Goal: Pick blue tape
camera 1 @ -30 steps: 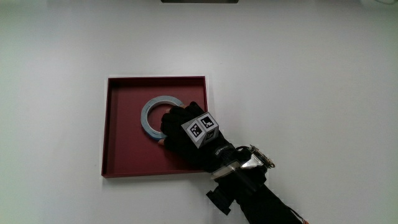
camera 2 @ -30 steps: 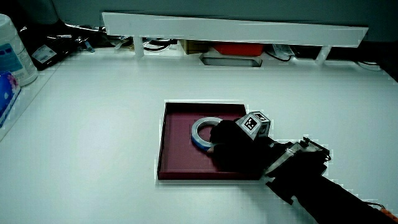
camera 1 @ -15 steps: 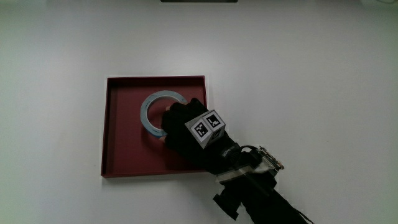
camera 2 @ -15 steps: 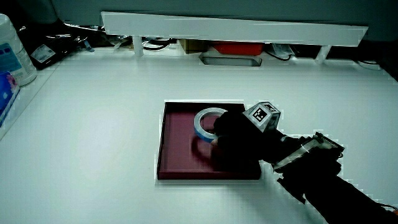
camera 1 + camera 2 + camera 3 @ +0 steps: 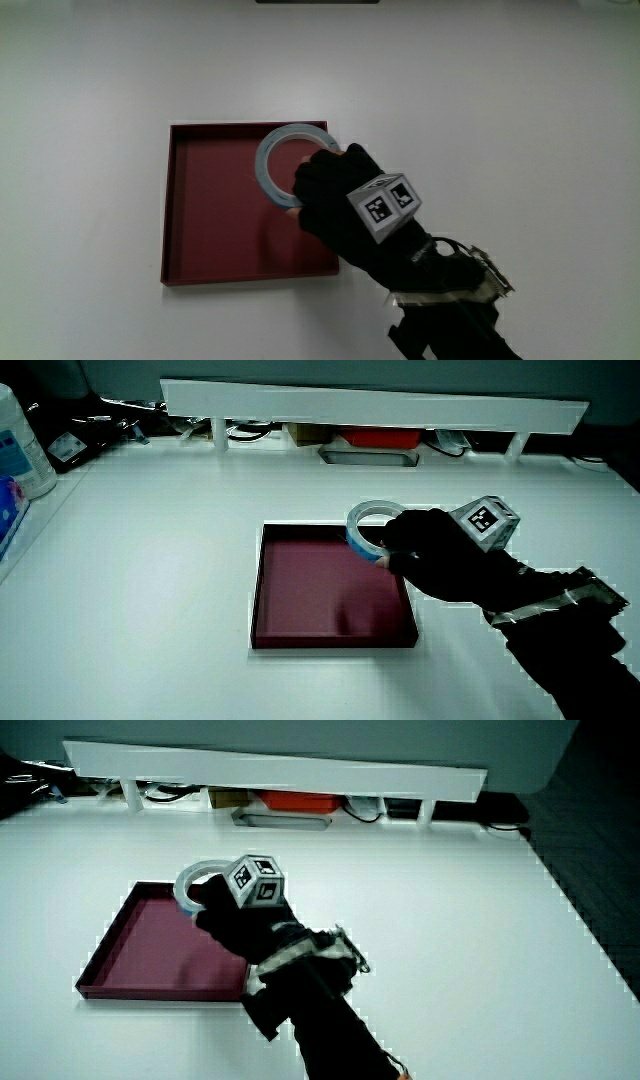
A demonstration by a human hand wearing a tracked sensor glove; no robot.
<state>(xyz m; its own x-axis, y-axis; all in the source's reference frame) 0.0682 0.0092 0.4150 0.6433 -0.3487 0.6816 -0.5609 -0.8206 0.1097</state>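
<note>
The blue tape [image 5: 284, 160] is a pale blue ring, held up in the air above the dark red tray [image 5: 205, 210] near the tray's corner. In both side views the tape [image 5: 365, 530] [image 5: 190, 880] clearly hangs above the tray floor. The hand [image 5: 325, 190] in its black glove is shut on the ring's edge nearer the person, with the patterned cube [image 5: 385, 203] on its back. The forearm reaches in from the person's side of the table, passing over the tray's corner. The tray [image 5: 330, 595] [image 5: 150, 945] holds nothing else.
A low white partition [image 5: 380, 405] [image 5: 270, 770] runs along the table's edge farthest from the person, with cables and small boxes under it. A white container [image 5: 22, 445] stands at the table's edge in a side view.
The hand closed on the blue tape and lifted it off the tray floor, carrying it away from the person toward the tray's corner.
</note>
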